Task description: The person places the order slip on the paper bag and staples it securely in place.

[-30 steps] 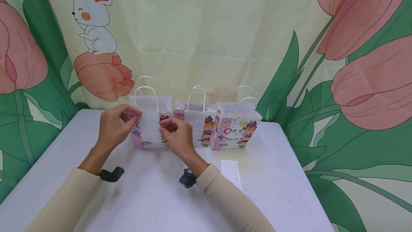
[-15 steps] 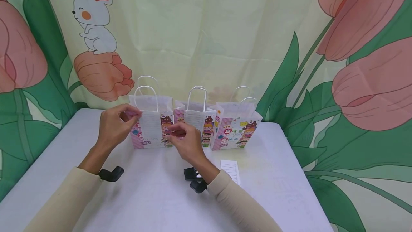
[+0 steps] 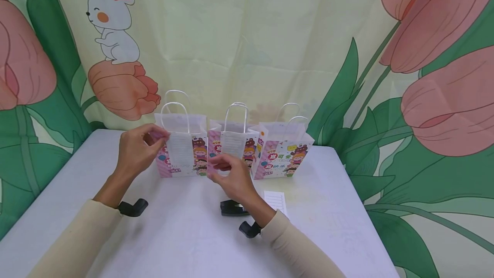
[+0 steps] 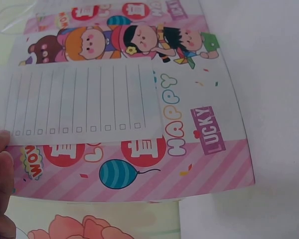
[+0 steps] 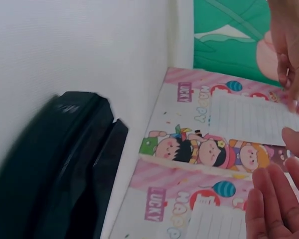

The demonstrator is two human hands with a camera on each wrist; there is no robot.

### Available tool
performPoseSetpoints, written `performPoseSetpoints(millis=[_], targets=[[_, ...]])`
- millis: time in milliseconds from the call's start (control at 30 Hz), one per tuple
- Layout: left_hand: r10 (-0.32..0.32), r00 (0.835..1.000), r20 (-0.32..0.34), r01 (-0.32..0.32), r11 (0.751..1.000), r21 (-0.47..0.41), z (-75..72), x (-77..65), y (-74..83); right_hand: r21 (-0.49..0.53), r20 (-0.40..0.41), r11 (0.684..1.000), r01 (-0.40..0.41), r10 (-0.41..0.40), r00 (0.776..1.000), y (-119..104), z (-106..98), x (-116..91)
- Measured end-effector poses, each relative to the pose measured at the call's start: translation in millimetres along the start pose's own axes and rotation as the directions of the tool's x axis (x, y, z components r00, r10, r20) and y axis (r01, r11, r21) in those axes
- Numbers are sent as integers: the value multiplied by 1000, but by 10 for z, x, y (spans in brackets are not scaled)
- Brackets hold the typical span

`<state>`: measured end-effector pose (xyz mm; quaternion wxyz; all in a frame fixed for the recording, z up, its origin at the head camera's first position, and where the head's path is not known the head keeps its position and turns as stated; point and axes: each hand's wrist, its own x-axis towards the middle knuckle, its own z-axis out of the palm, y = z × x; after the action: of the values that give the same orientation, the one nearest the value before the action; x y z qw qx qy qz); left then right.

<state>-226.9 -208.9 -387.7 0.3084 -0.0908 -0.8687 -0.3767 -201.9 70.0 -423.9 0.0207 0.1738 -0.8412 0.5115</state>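
Note:
My left hand [image 3: 139,147] pinches the upper left corner of a lined checklist sheet [image 3: 180,150], holding it flat against the front of the left paper gift bag [image 3: 200,153]. In the left wrist view the sheet [image 4: 79,104] shows ruled lines with small boxes; the thumb and a fingertip are at its edge. My right hand [image 3: 235,179] is in front of the middle gift bag [image 3: 251,145], its fingers loosely extended and holding nothing. Below it on the table lies a black stapler [image 3: 233,208], partly covered by the right forearm and large in the right wrist view.
A third gift bag [image 3: 283,160] stands at the right of the row. A similar sheet [image 3: 227,143] is on the middle bag's front. Another lined sheet [image 3: 275,200] lies on the white table [image 3: 185,235]. Behind hangs a printed curtain [image 3: 270,33].
My right hand has moved away from the sheet on the left bag, rightward and down toward the stapler, which shows more now. My left hand has stayed in place.

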Motion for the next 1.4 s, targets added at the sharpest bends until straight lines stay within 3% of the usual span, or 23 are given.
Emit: performPoseSetpoints(millis=[333, 1033, 1400], targets=[[-2, 1000, 4, 2, 1000, 1, -11, 4, -4, -86, 23, 996, -27, 29, 999, 134, -108, -103], [1, 1000, 0, -1, 1000, 4, -3, 6, -11, -94, 131, 993, -70, 82, 988, 359, -326, -296], [8, 1000, -4, -8, 1000, 10, 1, 2, -7, -131, 230, 986, -104, 132, 964, 512, -420, -424]])
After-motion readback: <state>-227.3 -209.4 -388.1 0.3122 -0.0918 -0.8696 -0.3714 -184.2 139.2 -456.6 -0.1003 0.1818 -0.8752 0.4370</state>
